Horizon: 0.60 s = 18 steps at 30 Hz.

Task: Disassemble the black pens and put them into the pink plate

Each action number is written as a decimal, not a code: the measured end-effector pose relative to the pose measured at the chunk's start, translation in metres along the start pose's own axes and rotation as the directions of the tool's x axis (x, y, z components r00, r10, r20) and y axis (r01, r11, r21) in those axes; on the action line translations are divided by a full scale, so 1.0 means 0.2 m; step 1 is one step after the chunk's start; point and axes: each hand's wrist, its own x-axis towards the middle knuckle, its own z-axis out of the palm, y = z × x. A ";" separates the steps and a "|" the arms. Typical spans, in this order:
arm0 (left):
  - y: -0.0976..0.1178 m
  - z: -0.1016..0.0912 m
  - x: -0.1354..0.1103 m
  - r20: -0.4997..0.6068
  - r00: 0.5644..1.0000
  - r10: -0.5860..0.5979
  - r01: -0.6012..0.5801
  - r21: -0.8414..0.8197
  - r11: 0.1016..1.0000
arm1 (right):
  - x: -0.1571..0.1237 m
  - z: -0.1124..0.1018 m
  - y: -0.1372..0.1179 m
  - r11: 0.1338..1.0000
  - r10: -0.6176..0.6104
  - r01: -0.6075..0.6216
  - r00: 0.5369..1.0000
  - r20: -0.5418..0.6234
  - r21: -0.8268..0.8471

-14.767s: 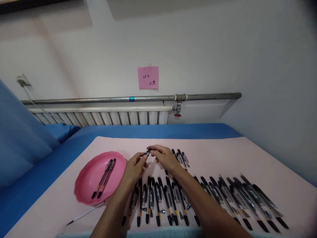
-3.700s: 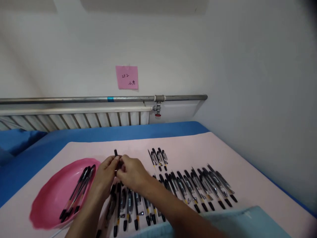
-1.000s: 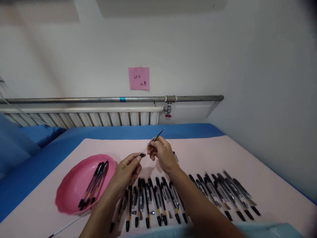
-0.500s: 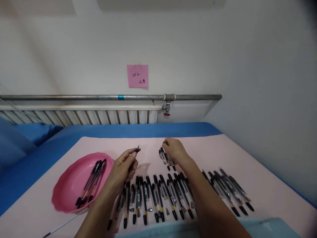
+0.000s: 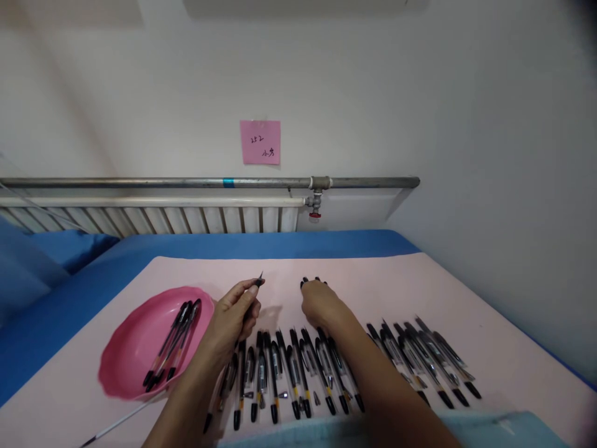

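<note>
My left hand (image 5: 240, 311) is closed in a pinch on a pen (image 5: 260, 282). The pen's black end and thin tip poke up past the thumb, while the rest is hidden in the palm. Farther right, my right hand (image 5: 321, 303) is bent down over a small group of black pen caps (image 5: 317, 279), its fingers curled and mostly out of sight; what they grip cannot be made out. Below both hands runs a row of clear-barrelled black pens (image 5: 293, 373) with loose caps and small metal tips (image 5: 283, 394) among them.
At the left, a pink scalloped bowl (image 5: 124, 348) holds several pens (image 5: 180, 342). A thin white stick (image 5: 121, 420) lies in front of it. More pens (image 5: 431, 354) lie right of my forearm. A radiator (image 5: 186, 218) and pipe (image 5: 364, 182) line the wall behind.
My right hand has moved down and slightly left, from behind the small group of caps to over it. My left hand keeps its hold on the pen, nearly unmoved.
</note>
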 end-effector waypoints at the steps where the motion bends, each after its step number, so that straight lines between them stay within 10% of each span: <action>1: 0.00 0.00 0.00 0.003 1.000 0.000 0.000 -0.001 1.000 | -0.01 0.01 -0.01 1.000 -0.004 0.004 1.000 0.013 -0.005; 11: -0.01 0.00 0.00 0.033 0.999 -0.009 0.008 0.026 1.000 | -0.09 -0.10 -0.10 0.945 -0.190 0.216 0.974 -0.127 0.246; 13: -0.01 0.01 0.01 0.049 0.999 -0.010 0.008 0.040 0.999 | -0.10 -0.13 -0.13 0.738 -0.167 0.244 0.969 -0.179 0.629; 15: -0.02 0.01 0.01 0.072 0.997 -0.011 0.007 0.053 0.999 | -0.10 -0.14 -0.17 0.338 -0.122 0.201 0.978 -0.169 0.919; 18: -0.03 0.01 0.00 0.093 0.996 -0.007 0.001 0.064 0.998 | -0.12 -0.13 -0.21 -0.046 -0.145 0.099 0.984 -0.105 0.994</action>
